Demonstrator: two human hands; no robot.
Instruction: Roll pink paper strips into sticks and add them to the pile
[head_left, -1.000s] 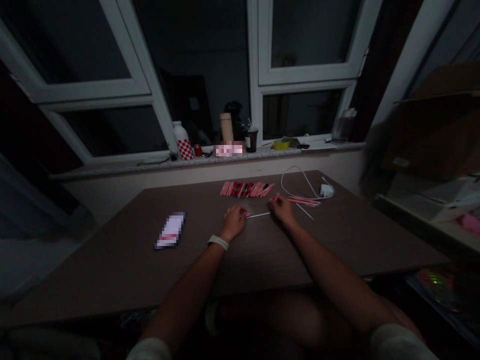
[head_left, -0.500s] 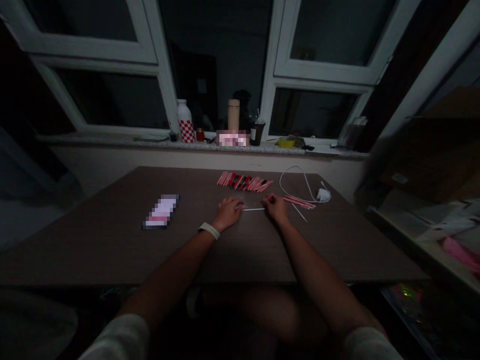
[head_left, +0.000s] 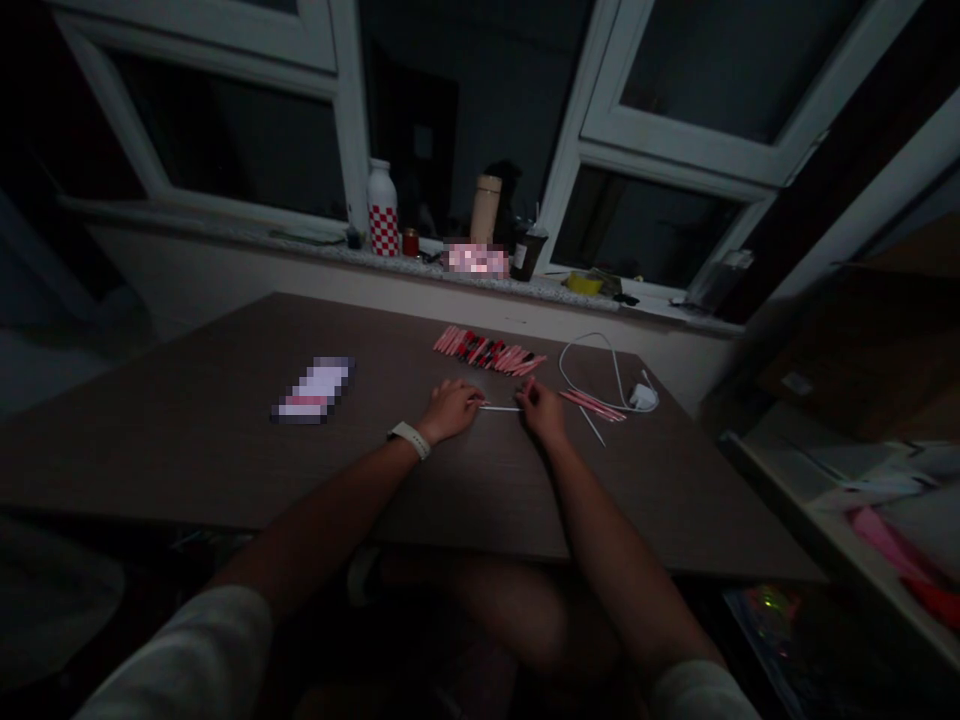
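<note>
My left hand (head_left: 452, 410), with a pale watch band on the wrist, is closed at the fingertips over the left end of a thin white stick (head_left: 501, 408), with a bit of pink at the fingertips. The stick lies across the gap toward my right hand (head_left: 544, 412). My right hand pinches a small pink pen piece (head_left: 529, 384), partly hidden by its fingers. Beyond both hands is a row of pink pens (head_left: 489, 352) with red and black parts. Right of my right hand lie several slim pink tubes (head_left: 594, 405) and another white stick (head_left: 592, 427).
A white charger (head_left: 643, 397) with a looped cable lies at the table's right. A blurred-out phone (head_left: 313, 390) rests on the left of the brown table (head_left: 300, 480). Along the windowsill stand a checkered bottle (head_left: 383, 215), a beige flask (head_left: 486, 208) and a dark cup (head_left: 528, 252).
The view has tilted and shifted slightly. Both hands stay at nearly the same place over the table, with the white stick still between them.
</note>
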